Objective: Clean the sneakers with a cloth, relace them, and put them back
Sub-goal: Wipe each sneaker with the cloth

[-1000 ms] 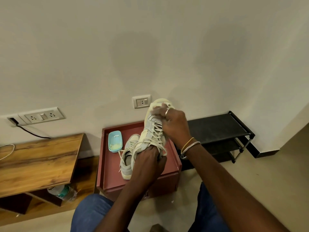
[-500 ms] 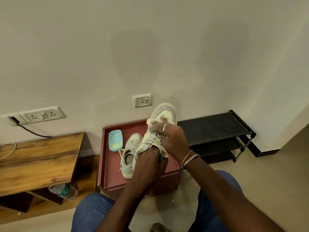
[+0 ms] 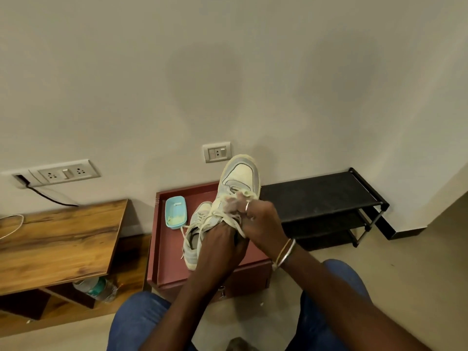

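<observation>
A worn white and grey sneaker [image 3: 239,177] is held up over the red box, toe pointing away from me. My left hand [image 3: 219,245] grips it at the heel and collar. My right hand [image 3: 262,220] presses a small pale cloth [image 3: 239,196] against the laces and tongue, just below the toe cap. Loose laces hang down around my hands. The second sneaker [image 3: 193,235] lies on the red box [image 3: 167,249], partly hidden behind my left hand.
A light blue soap dish [image 3: 175,211] sits on the red box at the back left. A black shoe rack [image 3: 321,196] stands to the right against the wall. A wooden table [image 3: 55,239] is on the left, with a plastic bottle [image 3: 97,288] beneath it.
My right hand with the cloth slid down the sneaker from the toe cap toward the laces, uncovering the toe. My left hand kept its grip on the heel.
</observation>
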